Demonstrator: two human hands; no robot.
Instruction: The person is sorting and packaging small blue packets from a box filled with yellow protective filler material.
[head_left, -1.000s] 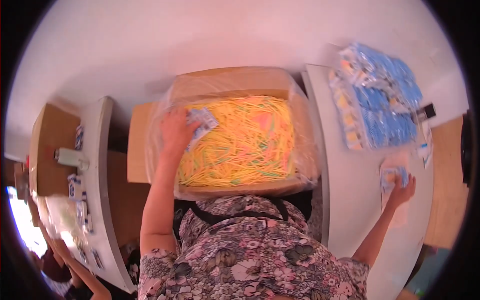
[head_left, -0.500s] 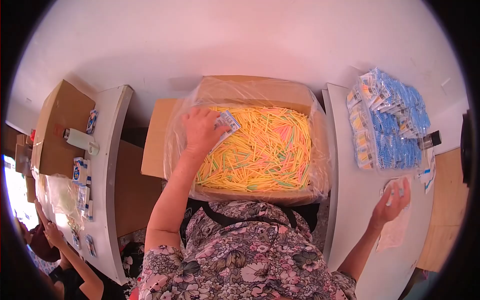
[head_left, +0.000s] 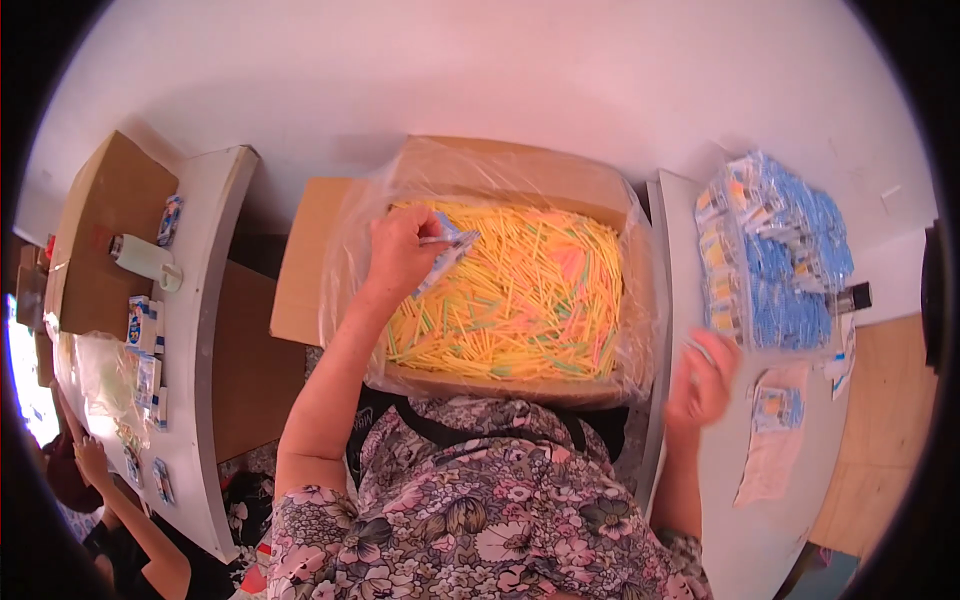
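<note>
My left hand (head_left: 402, 245) is above the left part of an open cardboard box (head_left: 510, 160). Its fingers are closed on a small plastic packet (head_left: 447, 255), clear with blue print. Thin sticks (head_left: 500, 300), mostly yellow with some pink and green, fill the box loosely inside a clear plastic liner (head_left: 350, 260). My right hand (head_left: 703, 380) is between the box and the right-hand table, blurred by movement, fingers apart and with nothing visible in them. Another blue-printed packet (head_left: 779, 409) lies flat on a pink cloth (head_left: 768, 465) on that table.
Stacked blue-and-clear packets (head_left: 770, 250) fill the back of the right table (head_left: 690, 230), beside a dark-capped bottle (head_left: 852, 298). On the left table (head_left: 205, 350) are a pale flask (head_left: 145, 258), a carton (head_left: 105, 230) and small packs (head_left: 145, 325). Another person's arm (head_left: 140, 530) shows lower left.
My right hand has moved left, away from the pink cloth, where a packet now shows. My left hand still grips its packet, which is turned more edge-on. The view has shifted slightly.
</note>
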